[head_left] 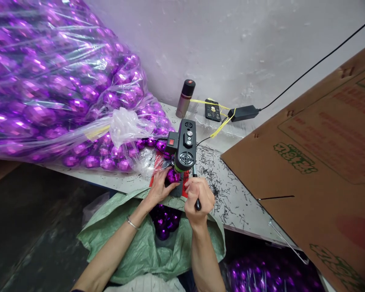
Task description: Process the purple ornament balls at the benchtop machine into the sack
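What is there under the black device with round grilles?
Under the device: a purple ball, held by the left hand, and part of a dark base. Device and hand cover the ball partly; its underside is unseen.

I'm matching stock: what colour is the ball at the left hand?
The ball is purple; head view.

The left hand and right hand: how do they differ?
The left hand cups a purple ball; the right hand makes a fist around a black handle. The left hand has a bracelet at its wrist; the right hand shows none. Neither wears a glove.
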The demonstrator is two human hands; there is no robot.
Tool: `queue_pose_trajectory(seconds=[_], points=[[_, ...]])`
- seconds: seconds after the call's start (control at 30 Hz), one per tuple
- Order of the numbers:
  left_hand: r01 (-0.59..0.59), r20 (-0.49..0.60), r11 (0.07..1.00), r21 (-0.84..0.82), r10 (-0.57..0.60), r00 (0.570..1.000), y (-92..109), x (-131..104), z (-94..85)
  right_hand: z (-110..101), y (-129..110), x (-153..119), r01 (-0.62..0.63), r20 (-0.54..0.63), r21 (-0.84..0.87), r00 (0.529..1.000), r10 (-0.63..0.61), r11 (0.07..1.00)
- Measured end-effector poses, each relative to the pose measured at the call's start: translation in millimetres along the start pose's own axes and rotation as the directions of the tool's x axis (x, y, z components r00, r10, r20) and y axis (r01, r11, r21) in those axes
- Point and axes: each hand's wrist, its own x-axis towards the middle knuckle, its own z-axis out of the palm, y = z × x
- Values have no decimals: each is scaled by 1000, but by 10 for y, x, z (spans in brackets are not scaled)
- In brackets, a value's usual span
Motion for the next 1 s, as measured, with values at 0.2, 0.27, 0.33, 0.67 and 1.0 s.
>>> queue_pose_trajectory(seconds=[0.2, 0.27, 0.33, 0.67, 1.0], points=[[-29, -2, 999, -17, 29, 1000, 10, -15, -39, 61, 68, -167, 12, -13, -22, 1000, -12, 1000], [-46, -17, 999, -22, 45, 999, 16, -11, -39, 97, 115, -254, 20, -23, -25, 1000, -21, 999], [-52, -19, 998, -23, 52, 998, 20, -8, -35, 135, 162, -337, 25, -38, -32, 999, -26, 999], [-49, -32, 998, -28, 48, 998, 6, -13, 2, 239, 274, -516, 19, -117, -31, 993, -23, 999], [-37, -41, 999, -13, 36, 998, -22, -12, 31, 270, 318, -552, 44, -142, -18, 989, -46, 999]])
